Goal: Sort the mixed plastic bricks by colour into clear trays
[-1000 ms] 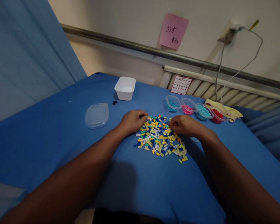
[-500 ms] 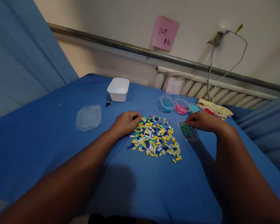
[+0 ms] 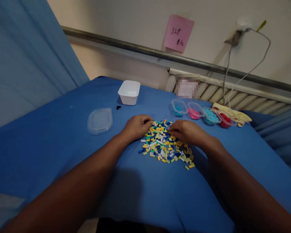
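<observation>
A loose pile of small toy building bricks (image 3: 157, 143), yellow, white, navy and green, lies spread on the blue sheet. At the pile's upper left edge rests my left hand (image 3: 138, 127), thumb and fingers pinched together; anything between them is hidden. My right hand (image 3: 188, 131) is over the pile's upper right side, palm down, its fingertips drawn together among the bricks. I cannot make out what those fingertips hold. The right hand and forearm hide the place where the tub of green bricks stood.
Beyond my right hand stand clear tubs of blue bricks (image 3: 178, 110), pink bricks (image 3: 194, 113), turquoise bricks (image 3: 210, 116) and red bricks (image 3: 225, 119). A yellow cloth (image 3: 243, 117) lies beside them. Further left are a white tub (image 3: 129, 94), small black pieces (image 3: 118, 107) and a clear lid (image 3: 100, 121).
My right hand went from the pile to the tub of green bricks on the right, then came back over the pile. My left hand stayed at the pile's edge.
</observation>
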{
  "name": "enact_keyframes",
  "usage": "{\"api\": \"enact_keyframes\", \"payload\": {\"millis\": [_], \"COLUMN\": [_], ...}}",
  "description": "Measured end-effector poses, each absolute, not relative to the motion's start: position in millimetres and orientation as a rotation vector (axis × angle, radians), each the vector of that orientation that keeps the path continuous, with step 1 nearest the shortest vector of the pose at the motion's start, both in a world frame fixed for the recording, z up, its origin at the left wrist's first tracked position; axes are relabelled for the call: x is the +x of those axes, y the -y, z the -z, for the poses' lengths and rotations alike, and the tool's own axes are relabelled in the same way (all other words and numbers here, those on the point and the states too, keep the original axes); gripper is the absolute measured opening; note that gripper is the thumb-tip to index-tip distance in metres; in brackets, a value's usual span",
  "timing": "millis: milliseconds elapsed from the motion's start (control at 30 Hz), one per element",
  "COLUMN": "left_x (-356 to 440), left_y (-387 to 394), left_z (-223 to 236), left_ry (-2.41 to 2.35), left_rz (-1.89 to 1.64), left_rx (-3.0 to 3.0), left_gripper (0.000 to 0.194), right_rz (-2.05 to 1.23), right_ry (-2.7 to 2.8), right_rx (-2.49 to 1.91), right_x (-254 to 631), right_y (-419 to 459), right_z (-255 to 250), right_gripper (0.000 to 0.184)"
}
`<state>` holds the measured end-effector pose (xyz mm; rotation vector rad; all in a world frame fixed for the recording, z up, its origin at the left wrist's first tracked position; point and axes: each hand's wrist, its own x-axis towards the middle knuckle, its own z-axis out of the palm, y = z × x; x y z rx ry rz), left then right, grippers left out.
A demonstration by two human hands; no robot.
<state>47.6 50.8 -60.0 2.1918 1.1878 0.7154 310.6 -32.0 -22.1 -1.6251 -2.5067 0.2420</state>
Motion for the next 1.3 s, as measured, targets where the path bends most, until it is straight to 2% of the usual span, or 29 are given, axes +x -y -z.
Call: {"api": "enact_keyframes", "payload": {"millis": [333,567,767,900,1133,1300], "left_x": [49,49,48,48,48,48], "left_y": [-50,-51,-54,-54,-54,-57], "left_z": [62,64,67,67,66,66], "left_ry": [-1.176,-1.163,-1.144,-1.163,-1.137,-1.156], "left_rz": [-0.736,-0.749,-0.783,-0.772,-0.774,-0.756], "left_rx": [2.181,2.133,2.105,2.121,2.119,2.144], "left_gripper": [0.026,0.028,0.028,0.029,0.029,0.029], "right_rz": [-0.361,-0.223,-0.31,-0.294,-0.275,-0.246], "right_ry": [2.297,2.136,2.278,2.268,2.113,1.971], "right_rx": [-1.674,-1.799,-1.918,-1.975,-1.942,-1.909], "right_x": [332,311,290,289,317,382], "right_y": [31,-7,-37,-39,-6,51], "right_z": [24,21,20,26,19,17], "right_gripper": [0.022,0.031,0.016,0.016,0.032,0.021]}}
